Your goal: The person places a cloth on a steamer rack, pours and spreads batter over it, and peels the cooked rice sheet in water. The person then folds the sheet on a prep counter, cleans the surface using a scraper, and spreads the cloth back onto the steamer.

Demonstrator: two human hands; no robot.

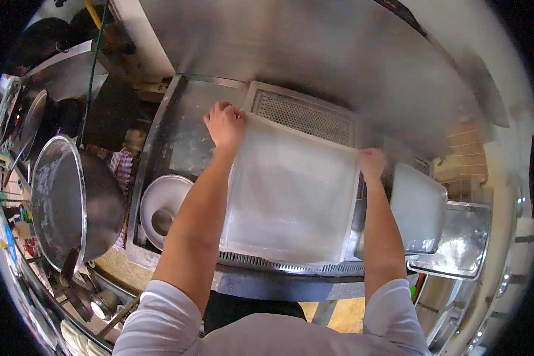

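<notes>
A wide, pale, squarish sheet (291,193), which looks like a thin white cloth, is spread out in front of me over a metal worktop unit. My left hand (225,123) is closed on its far left corner. At the far right corner my right hand (372,162) is closed too, slightly blurred. Beyond the sheet's far edge shows a perforated metal plate (302,118) in a frame. The sheet hides the plate's nearer part. A slotted metal strip (291,263) runs along the near edge.
Left of my left forearm is a round metal dish (151,202), and farther left a large steel bowl (104,199). A pale rectangular container (418,207) and a shiny metal tray (457,243) are at the right. A steel wall panel (314,47) rises behind.
</notes>
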